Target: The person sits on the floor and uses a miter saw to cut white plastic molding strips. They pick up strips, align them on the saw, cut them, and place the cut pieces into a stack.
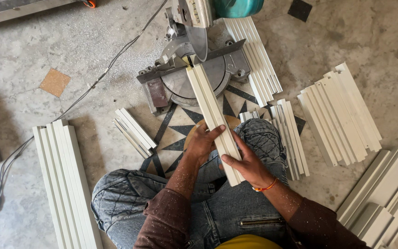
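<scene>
Far left: black cable [100, 76] runs across the concrete floor [33, 55], past a tan square tile [55, 82]. Below it, a long stack of pale profiles [65, 180] lies flat on the floor, well apart from the person.

Next: short bundle of offcuts [134, 131] just beside the saw base, near the left knee.

Centre: person seated on the floor, jeans, brown sleeves. Left hand [202, 143] wrapped around the left edge of the held profiles [215, 120], fingers curled over the top face, thumb side underneath – firm grip. Held profiles are two or three pale lengths pressed together, tilted, far end resting on the miter saw [194, 69] table right at the blade, near end over the lap.

Right hand [245, 163] closed on the same bundle lower down, on its right edge, fingers laid across the face. Orange thread band at that wrist.

Right of saw: white slats [256, 57] leaning against the base. A narrow stack [291, 138] lies just beside the right knee.

Further right: fanned pile of cut pieces [339, 115], well apart from the hands. Bottom right corner: wider channel sections [383, 198] stacked loosely.
</scene>
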